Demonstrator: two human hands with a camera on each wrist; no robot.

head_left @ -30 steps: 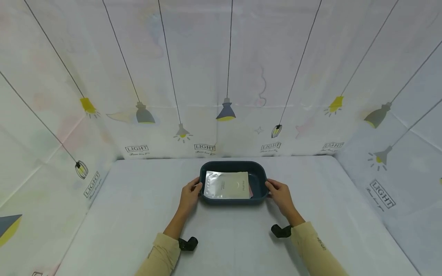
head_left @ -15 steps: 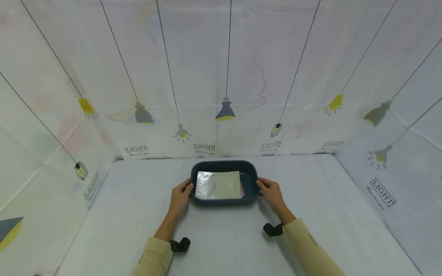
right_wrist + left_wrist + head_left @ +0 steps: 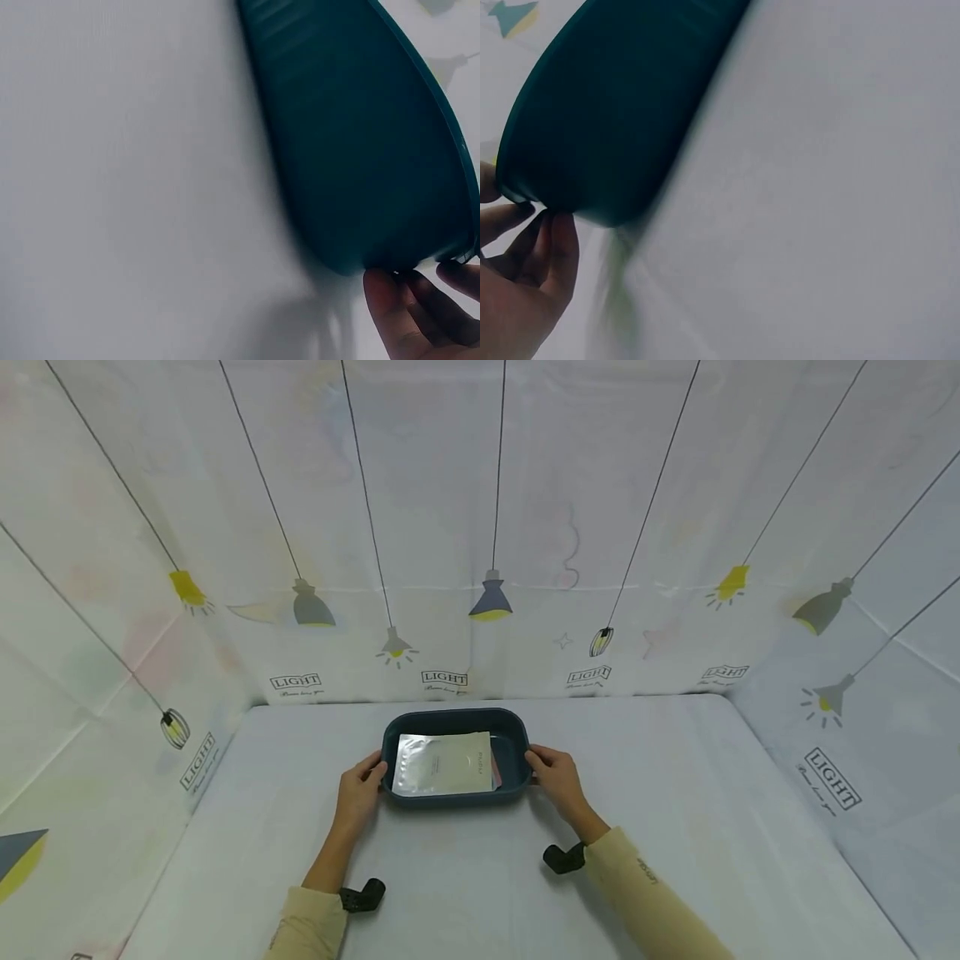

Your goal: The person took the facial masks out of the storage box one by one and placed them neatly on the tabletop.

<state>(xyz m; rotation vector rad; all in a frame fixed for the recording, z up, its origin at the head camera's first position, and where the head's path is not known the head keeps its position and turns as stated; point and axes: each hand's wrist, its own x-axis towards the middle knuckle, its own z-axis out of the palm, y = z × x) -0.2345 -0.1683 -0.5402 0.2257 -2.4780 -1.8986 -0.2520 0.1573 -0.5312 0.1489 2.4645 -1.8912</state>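
Observation:
A dark teal rectangular bin (image 3: 454, 802) with rounded corners is held between both hands over the white table. My left hand (image 3: 357, 795) grips its left end by the rim, and my right hand (image 3: 557, 781) grips the right end the same way. Inside lies a flat cream and silver packet (image 3: 444, 765), with a bit of something pink peeking out at its right edge. In the left wrist view the bin's outer wall (image 3: 622, 105) meets the fingertips at its end. The right wrist view shows the opposite end of the wall (image 3: 360, 142) with fingers against it.
The white table (image 3: 465, 885) runs back to a pale cloth wall (image 3: 420, 527) printed with hanging lamps. Similar cloth closes off the left and right sides. A black wrist camera (image 3: 363, 896) sits on the left wrist and another camera (image 3: 564, 859) on the right.
Both hands have carried the bin to the left across the table, with the packet still in it. Their hold on its two ends looks the same.

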